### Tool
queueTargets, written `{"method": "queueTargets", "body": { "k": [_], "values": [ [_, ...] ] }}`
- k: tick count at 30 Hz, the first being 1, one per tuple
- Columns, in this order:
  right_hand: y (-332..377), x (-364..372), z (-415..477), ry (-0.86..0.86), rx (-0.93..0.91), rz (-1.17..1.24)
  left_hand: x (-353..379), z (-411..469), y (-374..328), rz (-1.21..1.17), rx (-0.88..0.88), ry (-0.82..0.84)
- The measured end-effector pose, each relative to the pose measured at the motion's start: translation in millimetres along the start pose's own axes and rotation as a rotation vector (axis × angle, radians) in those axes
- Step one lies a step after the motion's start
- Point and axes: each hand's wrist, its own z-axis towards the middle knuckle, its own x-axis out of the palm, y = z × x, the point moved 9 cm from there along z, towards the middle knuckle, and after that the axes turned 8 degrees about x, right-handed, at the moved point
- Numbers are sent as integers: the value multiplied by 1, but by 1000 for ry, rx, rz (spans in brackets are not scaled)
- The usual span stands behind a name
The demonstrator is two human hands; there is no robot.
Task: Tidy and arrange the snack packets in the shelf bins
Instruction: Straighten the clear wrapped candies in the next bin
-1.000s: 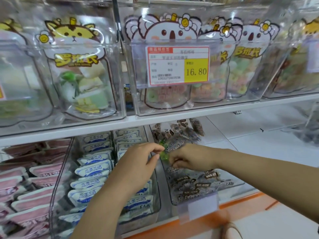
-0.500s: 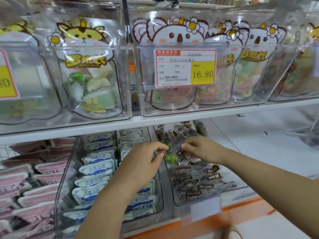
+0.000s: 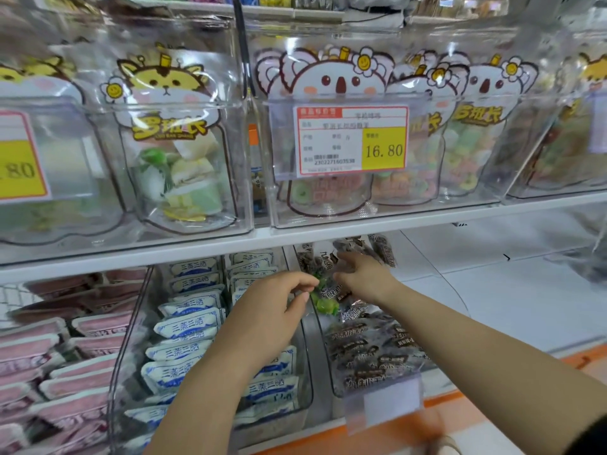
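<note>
Vs 0.5 s ago, right hand (image 3: 364, 277) has gone deeper into the right-hand bin (image 3: 338, 389), fingers out over its dark packets (image 3: 371, 349); can't tell if it grips. Left hand (image 3: 272, 310) still pinches the green-sweet packet (image 3: 323, 302) at frame centre, so that stray prob. isn't placed yet. The centre bin (image 3: 126, 382) holds blue-white packets (image 3: 184, 323); pink packets (image 3: 49, 356) sit lower left.

Price tag (image 3: 351, 141): 16.80; white packets (image 3: 187, 323): 三蒸三晒; pouch (image 3: 169, 129): 罗班长

Bright even light, glare on bins (image 3: 197, 37), edges blurry w/ warp
</note>
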Motion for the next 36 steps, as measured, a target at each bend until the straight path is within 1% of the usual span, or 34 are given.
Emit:
{"method": "queueTargets", "body": {
  "k": [2,4,6,8,11,13,15,18,20,22,25,27,29,30,31,33,34,35,36],
  "values": [
    [3,6,1,38,5,56,-1,-1,1,-5,2,-5],
    [1,15,9,80,62,88,-4,-1,2,-14,2,-18],
    [-1,16,16,74,104,93,-8,-1,3,-25,2,-36],
    [-3,10,24,-2,100,108,-11,-1,4,-21,10,-48],
    [-2,-13,14,-224,74,76,-14,-1,5,-17,15,-65],
    [1,-32,-7,-352,19,152,-14,-1,5,-8,16,-73],
    [2,-49,-33,-408,-41,270,-14,-2,4,-8,13,-72],
    [-11,-62,-70,-334,-60,621,-13,-4,0,-26,6,-75],
    [-18,-65,-84,-263,-43,804,-13,-6,-5,-68,-6,-99],
    [-20,-60,-90,-156,-15,952,-10,-8,-11,-177,-22,-110],
    [-9,-41,-98,29,-5,1064,4,-14,-14,-413,-116,-33],
    [4,-31,-102,95,-42,1038,6,-18,-11,-461,-152,-5],
    [12,-31,-94,85,-69,946,-4,-22,2,-459,-214,-65],
    [12,-33,-86,52,-72,868,-12,-24,11,-467,-250,-116],
    [11,-37,-75,-20,-81,707,-20,-27,22,-463,-282,-172],
    [17,-43,-50,-180,-138,237,-38,-32,43,-435,-335,-298],
    [21,-40,-37,-224,-163,59,-45,-34,51,-420,-356,-345],
    [26,-35,-26,-235,-168,-45,-49,-36,56,-403,-371,-372],
    [27,-27,-15,-203,-134,-59,-52,-37,57,-377,-379,-384]
  ]
}}
